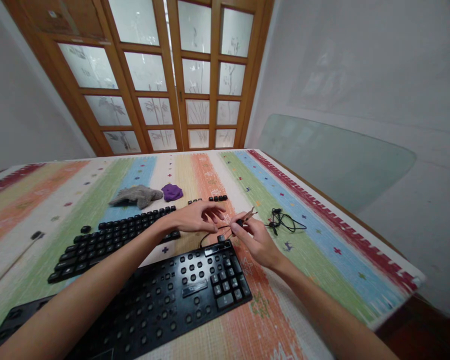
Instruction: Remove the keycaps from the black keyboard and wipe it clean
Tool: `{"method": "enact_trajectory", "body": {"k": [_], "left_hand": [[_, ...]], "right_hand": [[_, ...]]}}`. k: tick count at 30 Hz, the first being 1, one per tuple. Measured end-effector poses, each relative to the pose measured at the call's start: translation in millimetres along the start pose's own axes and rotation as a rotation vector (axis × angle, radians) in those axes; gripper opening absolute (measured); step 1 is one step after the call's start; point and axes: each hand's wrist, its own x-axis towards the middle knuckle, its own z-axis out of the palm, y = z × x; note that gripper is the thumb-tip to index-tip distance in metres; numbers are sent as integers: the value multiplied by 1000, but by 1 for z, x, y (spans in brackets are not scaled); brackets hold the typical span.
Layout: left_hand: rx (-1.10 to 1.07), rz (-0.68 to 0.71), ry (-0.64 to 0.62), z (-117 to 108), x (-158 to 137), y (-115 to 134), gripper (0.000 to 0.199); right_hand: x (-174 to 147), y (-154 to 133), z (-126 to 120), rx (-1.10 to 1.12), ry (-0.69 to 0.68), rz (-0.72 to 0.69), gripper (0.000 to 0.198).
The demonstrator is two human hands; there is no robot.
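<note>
Striped cloth (296, 210) covers the counter (405, 295); beyond the keyboard (172, 295), the right hand (257, 240) pinches a thin tool (249, 214), the left hand (195, 216) curls loosely, apart; keycaps (116, 235), legends unreadably small, and cable (276, 214) flank them.

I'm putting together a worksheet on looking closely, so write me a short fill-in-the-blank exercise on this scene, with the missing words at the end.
On the black keyboard base, a block of keycaps sits at the ____ end.
The right hand is nearer than the left hand to the tangled black ____.
Beside the grey cloth lies a crumpled bundle coloured ____.

Missing words: right; cable; purple.
</note>
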Motion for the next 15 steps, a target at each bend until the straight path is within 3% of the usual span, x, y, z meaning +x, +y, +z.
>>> {"method": "enact_trajectory", "body": {"k": [5,15], "left_hand": [[-209,1,-165,10,-7,2,49],[-386,4,-96,19,-6,-1,34]], "right_hand": [[0,3,-1,-3,39,-50,30],[1,2,-1,22,25,-41,32]]}}
